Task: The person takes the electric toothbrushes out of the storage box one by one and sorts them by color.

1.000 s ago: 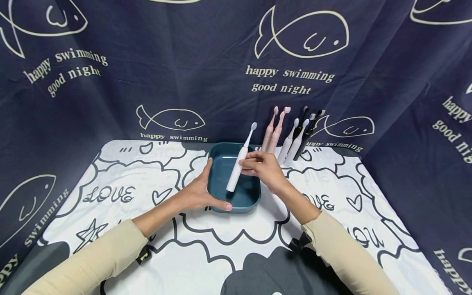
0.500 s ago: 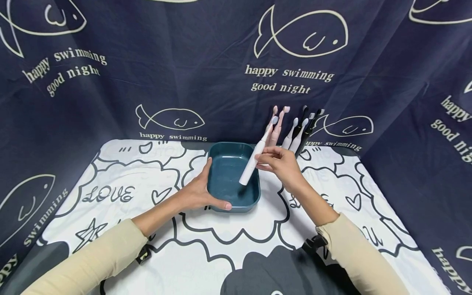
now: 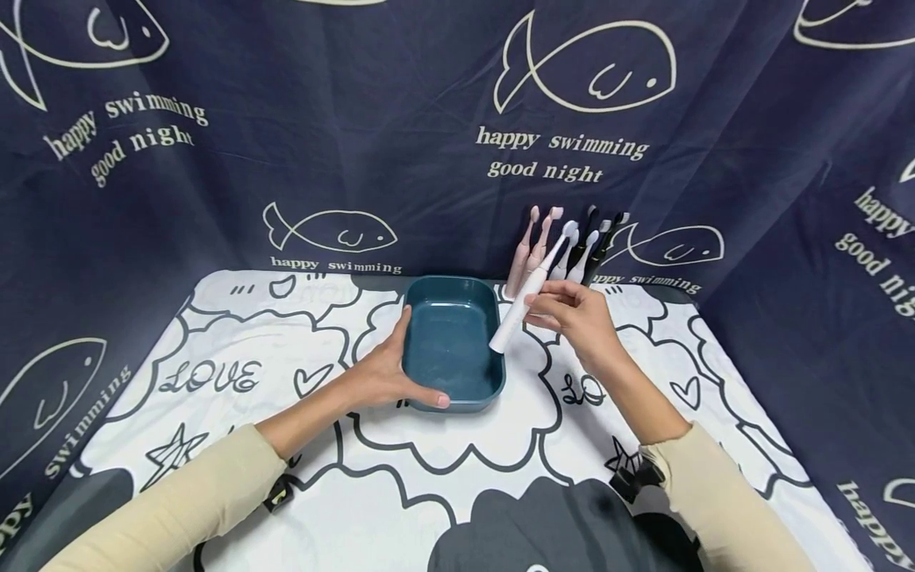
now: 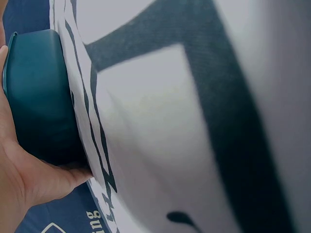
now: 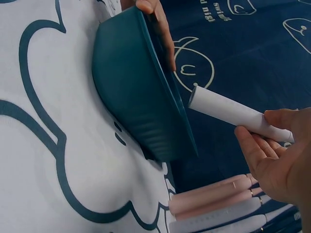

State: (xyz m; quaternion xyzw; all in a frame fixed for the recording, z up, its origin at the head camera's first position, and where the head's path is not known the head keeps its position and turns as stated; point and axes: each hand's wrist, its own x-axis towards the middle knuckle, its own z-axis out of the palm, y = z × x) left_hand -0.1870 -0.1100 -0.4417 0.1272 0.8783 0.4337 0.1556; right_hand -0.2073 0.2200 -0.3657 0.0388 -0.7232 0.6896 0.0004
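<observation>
My right hand (image 3: pixel 579 318) pinches a white electric toothbrush (image 3: pixel 520 311) between thumb and fingertips. The toothbrush is tilted, its head up and to the right. Its handle's lower end overlaps the right rim of a dark teal rectangular bin (image 3: pixel 457 401); in the right wrist view that handle end (image 5: pixel 206 99) shows up above the bin's rim. My left hand (image 3: pixel 386 369) holds the bin at its near left corner, thumb at the front rim, fingers along the left side. No item shows inside the bin.
Behind the right hand, two pink toothbrushes (image 3: pixel 522 258), two white toothbrushes (image 3: pixel 581 258) and several black toothbrushes (image 3: pixel 603 250) stand upright near the back curtain (image 3: pixel 429 159). A white patterned cloth (image 3: pixel 250 349) covers the table.
My right hand has carried the white toothbrush from above the bin's middle rightward to its right rim, in front of the standing toothbrushes. My left hand and the bin have stayed put.
</observation>
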